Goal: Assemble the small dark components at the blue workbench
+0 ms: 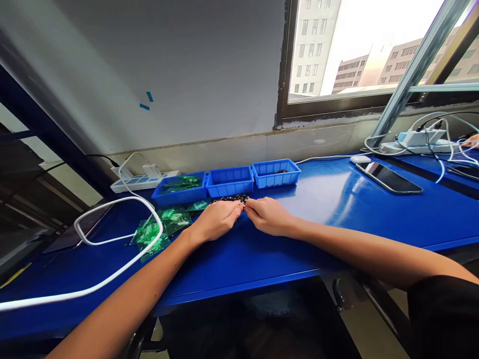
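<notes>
My left hand [219, 218] and my right hand [270, 215] meet at the fingertips over the blue table, both closed in a pinch. Whatever lies between the fingers is too small to make out. Just behind them is a pile of small black parts [239, 198], partly hidden by the hands. Three blue bins stand in a row beyond: the left bin [160, 198] holds green bags [182, 182], the middle bin [229, 188] shows only its ribbed inside, and the right bin [277, 180] has a few dark bits in it. More green plastic bags [153, 234] lie left of my left hand.
A thick white cable [112, 279] loops across the left side. Power strips stand at the back left [149, 178] and right [422, 142], the latter with tangled cords. A phone [389, 177] and a white case [359, 159] lie at right. Another person's hand [472, 141] shows at the right edge.
</notes>
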`<state>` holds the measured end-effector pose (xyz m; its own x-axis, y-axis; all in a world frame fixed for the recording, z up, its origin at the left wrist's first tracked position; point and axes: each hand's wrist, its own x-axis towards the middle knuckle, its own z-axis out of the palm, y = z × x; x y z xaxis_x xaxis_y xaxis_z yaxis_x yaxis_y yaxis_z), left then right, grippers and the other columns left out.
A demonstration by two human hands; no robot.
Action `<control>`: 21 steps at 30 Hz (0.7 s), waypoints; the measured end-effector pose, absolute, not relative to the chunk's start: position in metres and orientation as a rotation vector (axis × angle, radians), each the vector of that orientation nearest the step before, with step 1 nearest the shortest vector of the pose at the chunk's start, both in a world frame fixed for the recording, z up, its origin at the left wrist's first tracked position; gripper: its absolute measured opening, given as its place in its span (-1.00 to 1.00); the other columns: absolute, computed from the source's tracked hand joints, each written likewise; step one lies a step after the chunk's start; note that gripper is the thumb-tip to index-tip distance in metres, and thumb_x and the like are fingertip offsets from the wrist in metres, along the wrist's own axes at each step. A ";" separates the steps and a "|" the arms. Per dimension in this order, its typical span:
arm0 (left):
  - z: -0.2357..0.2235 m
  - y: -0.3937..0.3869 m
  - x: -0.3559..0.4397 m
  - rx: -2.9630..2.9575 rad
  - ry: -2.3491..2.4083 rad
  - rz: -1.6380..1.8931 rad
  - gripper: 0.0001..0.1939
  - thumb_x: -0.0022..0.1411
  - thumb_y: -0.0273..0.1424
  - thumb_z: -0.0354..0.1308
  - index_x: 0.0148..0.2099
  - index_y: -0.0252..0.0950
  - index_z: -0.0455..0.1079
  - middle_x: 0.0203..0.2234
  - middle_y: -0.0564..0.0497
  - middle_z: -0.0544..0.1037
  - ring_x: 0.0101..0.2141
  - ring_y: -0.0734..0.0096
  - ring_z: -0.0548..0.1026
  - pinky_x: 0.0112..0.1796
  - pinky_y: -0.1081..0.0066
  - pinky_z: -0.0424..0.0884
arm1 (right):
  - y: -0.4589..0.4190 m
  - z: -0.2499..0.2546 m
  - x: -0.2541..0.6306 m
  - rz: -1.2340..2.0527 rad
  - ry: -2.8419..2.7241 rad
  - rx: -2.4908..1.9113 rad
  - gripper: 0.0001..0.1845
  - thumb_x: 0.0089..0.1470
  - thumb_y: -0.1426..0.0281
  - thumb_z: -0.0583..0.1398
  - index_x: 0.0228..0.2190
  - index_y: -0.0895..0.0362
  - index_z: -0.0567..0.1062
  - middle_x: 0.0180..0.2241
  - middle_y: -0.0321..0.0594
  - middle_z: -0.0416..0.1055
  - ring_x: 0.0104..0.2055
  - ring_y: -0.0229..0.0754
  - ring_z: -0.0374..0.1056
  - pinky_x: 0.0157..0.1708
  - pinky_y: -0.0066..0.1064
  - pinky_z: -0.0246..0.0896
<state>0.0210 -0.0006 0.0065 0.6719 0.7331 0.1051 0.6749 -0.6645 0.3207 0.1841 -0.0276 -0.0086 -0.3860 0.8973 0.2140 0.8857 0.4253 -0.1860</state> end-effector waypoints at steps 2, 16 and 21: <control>0.007 -0.001 0.022 2.656 1.150 0.333 -0.64 0.28 -0.31 -0.28 -0.45 -0.26 0.25 -0.47 0.00 0.48 -0.45 0.37 0.40 -0.42 0.43 0.21 | -0.028 -0.009 0.184 0.047 -2.403 -1.550 -0.70 0.20 0.38 -0.07 -0.39 0.15 0.42 -0.41 -0.21 0.49 -0.42 -0.27 0.34 -0.48 -0.41 -0.20; 0.003 0.002 0.020 2.478 0.991 0.473 -0.58 0.26 -0.25 -0.30 -0.55 -0.27 0.19 -0.62 0.05 0.37 -0.54 0.44 0.30 -0.42 0.44 0.20 | -0.029 -0.011 0.183 0.084 -2.384 -1.506 -0.71 0.21 0.38 -0.07 -0.37 0.16 0.42 -0.40 -0.19 0.49 -0.41 -0.25 0.35 -0.46 -0.42 -0.17; 0.002 0.003 0.020 2.475 0.995 0.499 -0.58 0.26 -0.25 -0.29 -0.54 -0.27 0.21 -0.62 0.05 0.36 -0.54 0.44 0.31 -0.41 0.43 0.21 | -0.028 -0.011 0.184 0.125 -2.387 -1.466 -0.72 0.21 0.37 -0.05 -0.36 0.16 0.42 -0.40 -0.19 0.48 -0.42 -0.27 0.33 -0.45 -0.44 -0.15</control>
<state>0.0204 0.0029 0.0019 0.6786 0.7151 0.1679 0.5626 -0.6529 0.5071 0.1844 -0.0276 -0.0108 -0.4127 0.8796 0.2365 0.8500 0.4652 -0.2471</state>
